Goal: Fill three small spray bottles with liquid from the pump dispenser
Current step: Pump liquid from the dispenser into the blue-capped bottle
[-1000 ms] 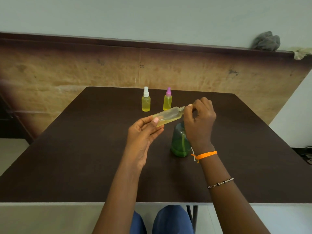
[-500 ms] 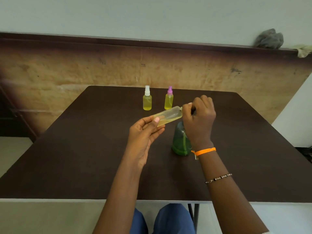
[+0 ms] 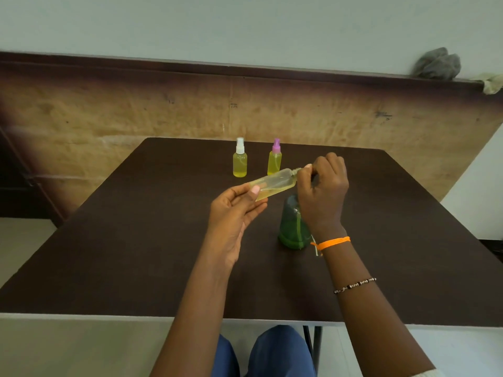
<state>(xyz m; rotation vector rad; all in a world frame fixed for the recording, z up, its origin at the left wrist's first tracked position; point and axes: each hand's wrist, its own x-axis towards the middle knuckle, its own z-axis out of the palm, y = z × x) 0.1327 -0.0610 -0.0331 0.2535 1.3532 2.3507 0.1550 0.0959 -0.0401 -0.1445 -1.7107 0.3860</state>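
**Count of things in view**

Three small spray bottles hold yellow liquid: one with a white cap (image 3: 240,159) and one with a purple cap (image 3: 275,158) stand upright side by side at the far end of the tabletop (image 3: 136,240), and a third bottle (image 3: 275,185) is tilted in the air between the two hands. One green dispenser bottle (image 3: 292,227) stands on the tabletop, its top hidden behind the right hand. Two hands show: the left hand (image 3: 234,210) and the right hand (image 3: 324,191). The right arm carries two bands: one orange band (image 3: 333,242) and one beaded bracelet (image 3: 355,284). Two crumpled cloths lie on the ledge, one grey cloth (image 3: 438,63) and one pale cloth (image 3: 492,83).
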